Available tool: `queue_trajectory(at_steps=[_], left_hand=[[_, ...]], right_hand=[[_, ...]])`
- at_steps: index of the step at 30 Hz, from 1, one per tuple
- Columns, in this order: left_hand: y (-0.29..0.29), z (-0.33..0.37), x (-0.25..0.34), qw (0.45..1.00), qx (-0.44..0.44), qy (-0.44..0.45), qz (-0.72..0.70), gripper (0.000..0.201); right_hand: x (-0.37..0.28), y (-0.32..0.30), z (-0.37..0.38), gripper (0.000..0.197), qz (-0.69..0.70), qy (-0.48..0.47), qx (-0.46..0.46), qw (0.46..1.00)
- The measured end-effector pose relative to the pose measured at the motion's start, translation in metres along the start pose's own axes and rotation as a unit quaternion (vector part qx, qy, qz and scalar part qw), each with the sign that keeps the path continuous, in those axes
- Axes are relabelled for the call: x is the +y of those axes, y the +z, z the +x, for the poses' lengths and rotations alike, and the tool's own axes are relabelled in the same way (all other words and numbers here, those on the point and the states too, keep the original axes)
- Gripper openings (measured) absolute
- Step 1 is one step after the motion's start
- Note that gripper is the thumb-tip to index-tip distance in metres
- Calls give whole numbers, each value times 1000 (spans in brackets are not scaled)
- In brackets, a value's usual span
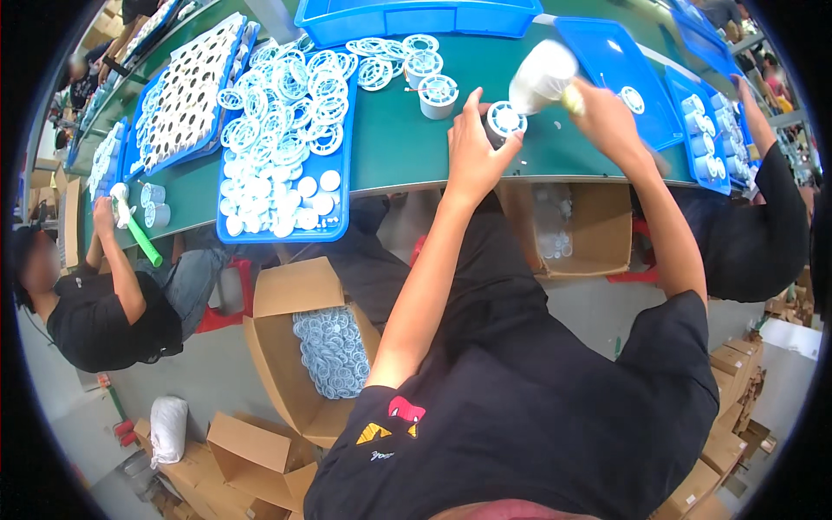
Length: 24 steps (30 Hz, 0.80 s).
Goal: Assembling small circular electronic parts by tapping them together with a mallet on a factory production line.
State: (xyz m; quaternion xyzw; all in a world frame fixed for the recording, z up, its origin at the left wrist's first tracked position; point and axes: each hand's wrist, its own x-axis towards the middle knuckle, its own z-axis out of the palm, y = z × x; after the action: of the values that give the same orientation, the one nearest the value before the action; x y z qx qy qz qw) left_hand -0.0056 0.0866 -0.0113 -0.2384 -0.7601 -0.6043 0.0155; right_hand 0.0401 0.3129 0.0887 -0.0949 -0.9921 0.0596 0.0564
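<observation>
My left hand point(474, 149) is wrapped round a short dark-sided cylinder point(506, 120) with a white spoked cap, upright on the green workbench point(394, 139). My right hand point(605, 124) is closed on the handle of a mallet. The mallet's white, bulky head point(543, 74) is smeared by motion and hangs just above and to the right of the cylinder. Left of my left hand stands a white cylinder point(438, 96) with a spoked cap and a thin red wire. A similar cylinder point(423, 66) is behind it.
A blue tray point(345, 186) holds many white spoked rings and round caps. Blue bins point(416, 21) and a tilted blue lid point(620, 78) line the back. Cardboard boxes point(282, 347) stand below the bench edge. Co-workers sit at both sides; the left one point(117, 286) holds a green-handled mallet.
</observation>
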Motion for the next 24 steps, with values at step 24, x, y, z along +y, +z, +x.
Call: queue_trajectory(at_steps=[24], left_hand=[[-15,6,-8,997,-64,-28,-35,86]], right_hand=[[-17,-10,8,45,23,-70,-23,997]])
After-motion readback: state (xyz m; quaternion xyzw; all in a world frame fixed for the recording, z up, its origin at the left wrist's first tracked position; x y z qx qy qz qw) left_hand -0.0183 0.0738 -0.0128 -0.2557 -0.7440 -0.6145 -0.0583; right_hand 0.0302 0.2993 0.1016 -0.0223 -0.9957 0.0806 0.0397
